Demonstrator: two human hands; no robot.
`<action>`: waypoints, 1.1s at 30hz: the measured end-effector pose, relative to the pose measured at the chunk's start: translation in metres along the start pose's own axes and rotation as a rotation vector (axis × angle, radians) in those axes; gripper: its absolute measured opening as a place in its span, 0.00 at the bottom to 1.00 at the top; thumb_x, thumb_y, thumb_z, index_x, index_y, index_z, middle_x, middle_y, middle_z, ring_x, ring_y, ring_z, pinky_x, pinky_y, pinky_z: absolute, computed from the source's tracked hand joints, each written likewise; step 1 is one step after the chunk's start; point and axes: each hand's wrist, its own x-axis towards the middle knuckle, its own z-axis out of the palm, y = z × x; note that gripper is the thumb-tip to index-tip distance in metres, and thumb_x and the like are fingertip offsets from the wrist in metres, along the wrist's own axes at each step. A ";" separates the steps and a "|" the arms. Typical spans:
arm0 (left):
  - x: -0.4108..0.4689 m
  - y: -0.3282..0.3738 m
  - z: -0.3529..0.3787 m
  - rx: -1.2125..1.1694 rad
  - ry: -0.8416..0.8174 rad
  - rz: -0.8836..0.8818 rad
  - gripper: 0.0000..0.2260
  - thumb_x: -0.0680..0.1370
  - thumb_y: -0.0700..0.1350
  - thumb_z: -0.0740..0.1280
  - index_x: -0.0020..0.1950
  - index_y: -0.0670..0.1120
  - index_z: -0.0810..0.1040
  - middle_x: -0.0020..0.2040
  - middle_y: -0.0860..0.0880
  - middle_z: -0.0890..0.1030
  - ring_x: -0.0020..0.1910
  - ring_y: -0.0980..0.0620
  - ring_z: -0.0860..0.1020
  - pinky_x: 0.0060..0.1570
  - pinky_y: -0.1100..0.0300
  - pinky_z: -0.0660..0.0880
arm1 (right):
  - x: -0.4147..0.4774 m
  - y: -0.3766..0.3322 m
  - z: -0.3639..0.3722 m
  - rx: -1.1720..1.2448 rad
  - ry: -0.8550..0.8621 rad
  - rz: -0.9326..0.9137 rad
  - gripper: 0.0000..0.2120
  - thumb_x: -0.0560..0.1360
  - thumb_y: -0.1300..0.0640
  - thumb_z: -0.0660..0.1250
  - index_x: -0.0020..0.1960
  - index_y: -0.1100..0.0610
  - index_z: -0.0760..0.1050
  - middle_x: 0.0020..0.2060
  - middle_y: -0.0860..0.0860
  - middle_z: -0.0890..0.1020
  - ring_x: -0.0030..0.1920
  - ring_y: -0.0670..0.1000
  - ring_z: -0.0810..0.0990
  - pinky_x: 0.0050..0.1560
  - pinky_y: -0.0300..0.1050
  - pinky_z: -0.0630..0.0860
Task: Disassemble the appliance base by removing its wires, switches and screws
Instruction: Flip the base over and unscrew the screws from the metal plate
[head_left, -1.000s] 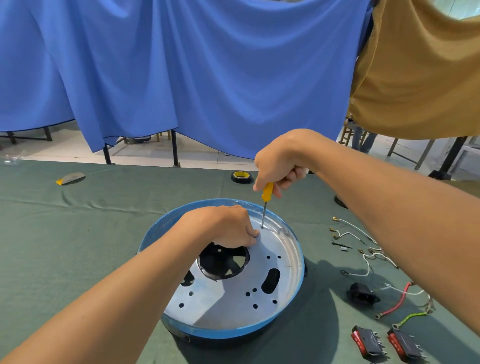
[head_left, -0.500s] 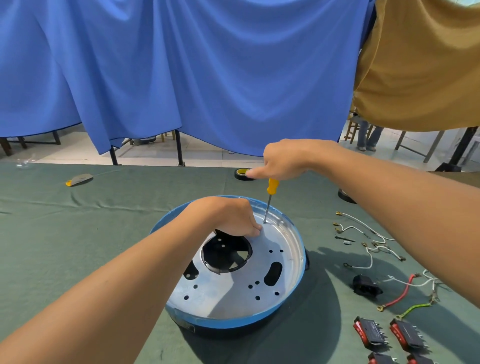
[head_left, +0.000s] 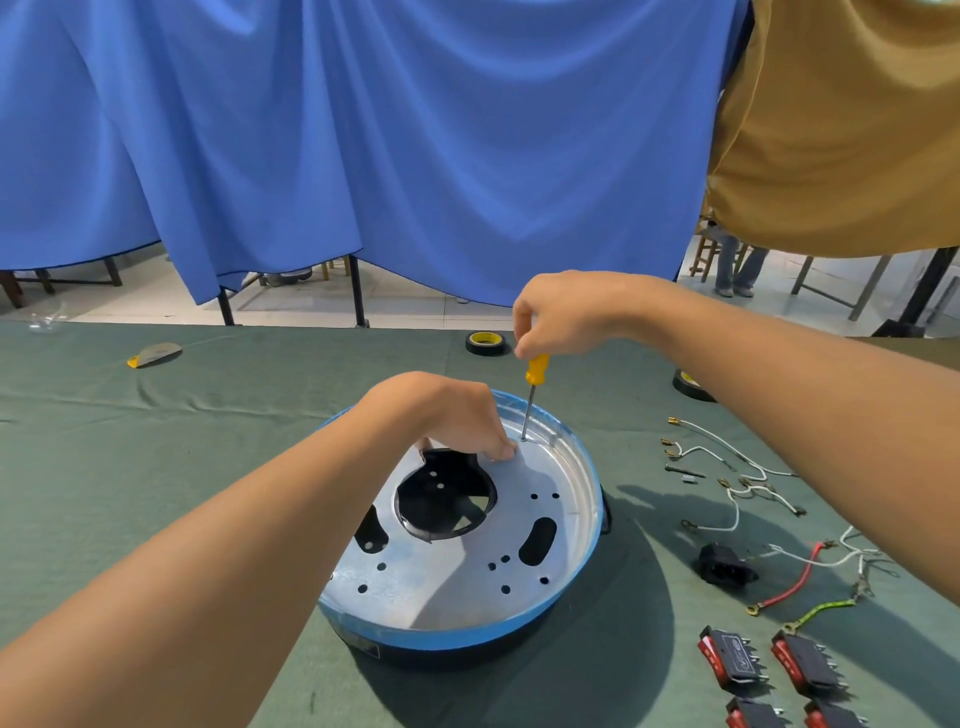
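Note:
The round appliance base (head_left: 571, 613), blue-rimmed with a silver metal plate, sits on the green cloth. My right hand (head_left: 563, 314) grips the yellow handle of a screwdriver (head_left: 531, 397) held upright, its tip on the plate near the far rim. My left hand (head_left: 457, 415) rests on the plate beside the tip, fingers curled down at the plate; whether they pinch a screw is hidden. Removed wires (head_left: 727, 467), a black socket (head_left: 724, 566) and red-and-black switches (head_left: 732, 660) lie to the right.
Two rolls of black tape (head_left: 485, 343) (head_left: 691, 384) lie at the far side of the table. A small yellow-and-grey scraper (head_left: 154, 355) lies far left. Blue and tan cloths hang behind the table.
My right hand has shifted its grip higher on the screwdriver handle, turning around it. The left hand stays by the tip. The camera view has tilted slightly.

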 end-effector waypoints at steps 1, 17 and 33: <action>0.000 0.000 0.000 -0.004 -0.002 -0.001 0.16 0.79 0.57 0.63 0.60 0.50 0.80 0.40 0.53 0.73 0.41 0.50 0.72 0.44 0.57 0.74 | 0.000 0.000 -0.002 0.018 -0.024 -0.001 0.11 0.73 0.50 0.68 0.50 0.57 0.80 0.51 0.59 0.82 0.42 0.57 0.77 0.37 0.46 0.71; -0.007 -0.001 0.007 0.092 0.027 0.021 0.19 0.79 0.60 0.61 0.60 0.50 0.79 0.55 0.48 0.80 0.55 0.45 0.76 0.62 0.48 0.72 | -0.009 -0.013 -0.006 -0.072 -0.065 0.067 0.25 0.76 0.36 0.63 0.36 0.58 0.72 0.32 0.55 0.74 0.28 0.54 0.68 0.30 0.42 0.65; -0.005 -0.001 0.008 0.102 0.049 0.022 0.19 0.79 0.60 0.61 0.60 0.49 0.79 0.55 0.48 0.80 0.54 0.46 0.77 0.62 0.48 0.72 | -0.012 -0.012 -0.003 -0.039 -0.033 0.031 0.13 0.74 0.49 0.70 0.50 0.59 0.81 0.47 0.58 0.82 0.43 0.58 0.80 0.39 0.46 0.73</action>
